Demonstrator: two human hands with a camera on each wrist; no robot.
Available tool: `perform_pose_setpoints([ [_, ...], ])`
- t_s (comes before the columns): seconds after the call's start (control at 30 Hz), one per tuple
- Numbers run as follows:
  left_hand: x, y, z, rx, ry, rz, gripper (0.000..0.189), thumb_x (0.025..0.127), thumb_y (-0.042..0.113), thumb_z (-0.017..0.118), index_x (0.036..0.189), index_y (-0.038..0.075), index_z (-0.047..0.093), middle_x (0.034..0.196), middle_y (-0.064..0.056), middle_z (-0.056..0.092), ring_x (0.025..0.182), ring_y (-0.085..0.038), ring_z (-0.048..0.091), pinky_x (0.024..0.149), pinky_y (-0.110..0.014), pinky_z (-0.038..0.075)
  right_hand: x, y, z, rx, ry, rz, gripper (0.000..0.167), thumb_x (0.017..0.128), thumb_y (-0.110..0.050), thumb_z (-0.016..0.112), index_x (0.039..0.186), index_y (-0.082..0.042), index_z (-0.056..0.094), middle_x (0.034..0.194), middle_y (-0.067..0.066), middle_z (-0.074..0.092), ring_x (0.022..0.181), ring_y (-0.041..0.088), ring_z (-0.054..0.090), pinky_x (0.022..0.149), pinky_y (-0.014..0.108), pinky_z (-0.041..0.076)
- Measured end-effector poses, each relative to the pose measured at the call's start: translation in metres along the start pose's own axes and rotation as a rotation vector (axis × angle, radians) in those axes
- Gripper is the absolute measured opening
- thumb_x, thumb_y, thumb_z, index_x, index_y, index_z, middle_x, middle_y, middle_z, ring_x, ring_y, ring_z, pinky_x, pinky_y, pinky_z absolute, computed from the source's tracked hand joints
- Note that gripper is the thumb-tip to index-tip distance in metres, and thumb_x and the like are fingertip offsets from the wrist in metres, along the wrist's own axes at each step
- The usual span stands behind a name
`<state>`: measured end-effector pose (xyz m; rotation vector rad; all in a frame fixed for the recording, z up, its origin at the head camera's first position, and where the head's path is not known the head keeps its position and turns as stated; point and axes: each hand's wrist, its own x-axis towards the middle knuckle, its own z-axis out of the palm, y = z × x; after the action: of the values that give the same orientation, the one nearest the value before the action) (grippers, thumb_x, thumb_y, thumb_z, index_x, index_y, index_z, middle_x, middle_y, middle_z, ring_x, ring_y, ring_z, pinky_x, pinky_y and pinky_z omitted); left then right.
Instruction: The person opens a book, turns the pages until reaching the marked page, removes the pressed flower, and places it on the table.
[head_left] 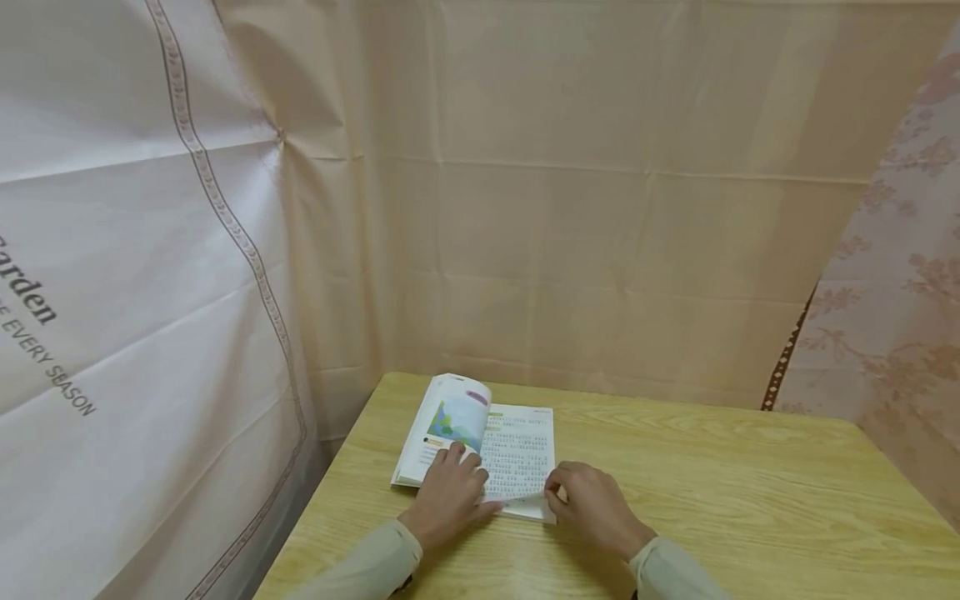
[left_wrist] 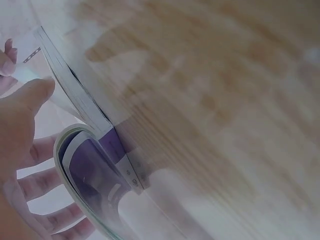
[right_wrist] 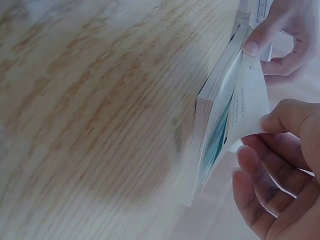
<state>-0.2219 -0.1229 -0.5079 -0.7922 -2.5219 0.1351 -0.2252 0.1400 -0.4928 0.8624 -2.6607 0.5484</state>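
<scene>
An open book (head_left: 517, 442) lies on the wooden table, with a colourful picture on its left page and lines of print on the right. My left hand (head_left: 450, 492) rests over the left page and the gutter, its fingers spread and its thumb at the bottom edge. At the lower right corner, my right hand (head_left: 592, 504) pinches a page (right_wrist: 252, 95) between thumb and index finger. That page is lifted and curves away from the thick stack under it. In the left wrist view, the book's left side bends up, showing a purple cover (left_wrist: 92, 165).
The pale wood-grain table (head_left: 720, 500) extends to the right of the book. A beige cloth (head_left: 562, 208) hangs behind it. Printed white cloth (head_left: 150, 333) hangs at the left, and flowered pink cloth (head_left: 892, 333) at the right.
</scene>
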Motion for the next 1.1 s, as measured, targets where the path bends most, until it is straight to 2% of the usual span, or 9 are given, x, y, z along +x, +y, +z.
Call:
perform_pose_setpoints([
  [0.2, 0.001, 0.001, 0.003, -0.007, 0.081, -0.002, 0.031, 0.094, 0.044, 0.069, 0.082, 0.016, 0.071, 0.090, 0.000, 0.065, 0.095, -0.027, 0.055, 0.078, -0.042, 0.047, 0.000, -0.001, -0.003, 0.057, 0.069, 0.062, 0.014, 0.087, -0.017, 0.083, 0.097, -0.015, 0.073, 0.094, -0.005, 0.068, 0.061, -0.005, 0.045, 0.054, 0.019, 0.044],
  [0.33, 0.003, 0.001, 0.003, 0.000, 0.093, -0.045, 0.017, 0.096, 0.027, 0.063, 0.100, 0.010, 0.065, 0.088, -0.002, 0.067, 0.089, -0.026, 0.057, 0.071, -0.038, 0.047, -0.001, -0.001, -0.003, 0.040, 0.081, 0.103, 0.034, 0.085, -0.022, 0.085, 0.114, -0.012, 0.071, 0.104, -0.001, 0.070, 0.064, 0.000, 0.051, 0.058, 0.023, 0.048],
  [0.4, 0.003, 0.001, 0.002, -0.003, 0.096, -0.076, 0.024, 0.097, 0.018, 0.060, 0.118, 0.006, 0.059, 0.092, -0.004, 0.067, 0.087, -0.025, 0.058, 0.068, -0.036, 0.048, -0.002, 0.000, -0.003, 0.023, 0.052, 0.107, 0.037, 0.085, -0.024, 0.086, 0.116, -0.011, 0.072, 0.106, -0.001, 0.070, 0.071, 0.004, 0.059, 0.063, 0.027, 0.052],
  [0.5, 0.004, -0.002, 0.002, -0.028, 0.126, -0.108, 0.048, 0.096, 0.005, 0.057, 0.142, 0.003, 0.044, 0.110, -0.011, 0.065, 0.084, -0.025, 0.060, 0.064, -0.034, 0.051, -0.005, 0.000, -0.001, 0.027, -0.023, 0.097, 0.037, 0.084, -0.025, 0.086, 0.116, -0.011, 0.073, 0.107, -0.001, 0.069, 0.083, 0.011, 0.065, 0.072, 0.034, 0.056],
  [0.6, 0.005, -0.005, 0.002, -0.051, 0.174, -0.119, 0.065, 0.092, -0.004, 0.057, 0.153, 0.006, 0.036, 0.132, -0.022, 0.055, 0.089, -0.029, 0.063, 0.063, -0.037, 0.052, -0.007, 0.000, 0.000, 0.034, -0.099, 0.090, 0.038, 0.083, -0.026, 0.086, 0.115, -0.010, 0.074, 0.109, 0.000, 0.068, 0.090, 0.016, 0.067, 0.078, 0.040, 0.058],
  [0.67, 0.005, -0.007, 0.001, -0.052, 0.203, -0.120, 0.072, 0.087, -0.009, 0.062, 0.153, 0.010, 0.040, 0.143, -0.027, 0.046, 0.093, -0.032, 0.062, 0.064, -0.037, 0.052, -0.007, 0.000, 0.003, 0.021, -0.132, 0.079, 0.039, 0.082, -0.028, 0.087, 0.115, -0.010, 0.074, 0.109, 0.000, 0.067, 0.092, 0.016, 0.066, 0.081, 0.042, 0.058],
  [0.83, 0.007, -0.011, -0.002, 0.013, 0.228, -0.089, 0.064, 0.081, -0.007, 0.076, 0.139, 0.013, 0.059, 0.153, -0.031, 0.036, 0.123, -0.042, 0.052, 0.093, -0.047, 0.052, -0.007, 0.000, 0.006, -0.012, -0.153, 0.045, 0.039, 0.079, -0.031, 0.089, 0.110, -0.012, 0.076, 0.107, -0.002, 0.067, 0.088, 0.012, 0.064, 0.077, 0.040, 0.057],
  [0.9, 0.007, -0.013, -0.003, 0.035, 0.228, -0.073, 0.056, 0.081, -0.006, 0.076, 0.132, 0.013, 0.063, 0.153, -0.029, 0.038, 0.134, -0.044, 0.045, 0.103, -0.052, 0.046, -0.007, 0.000, 0.006, -0.011, -0.156, 0.038, 0.038, 0.078, -0.032, 0.089, 0.108, -0.012, 0.076, 0.106, -0.003, 0.067, 0.086, 0.011, 0.063, 0.075, 0.040, 0.056],
  [1.1, 0.005, -0.014, -0.003, 0.065, 0.216, -0.046, 0.051, 0.068, 0.001, 0.089, 0.114, 0.014, 0.072, 0.141, -0.020, 0.054, 0.137, -0.042, 0.043, 0.103, -0.057, 0.042, -0.006, -0.001, 0.006, -0.011, -0.172, 0.032, 0.032, 0.078, -0.030, 0.089, 0.102, -0.013, 0.078, 0.105, -0.003, 0.068, 0.087, 0.014, 0.065, 0.074, 0.039, 0.057],
])
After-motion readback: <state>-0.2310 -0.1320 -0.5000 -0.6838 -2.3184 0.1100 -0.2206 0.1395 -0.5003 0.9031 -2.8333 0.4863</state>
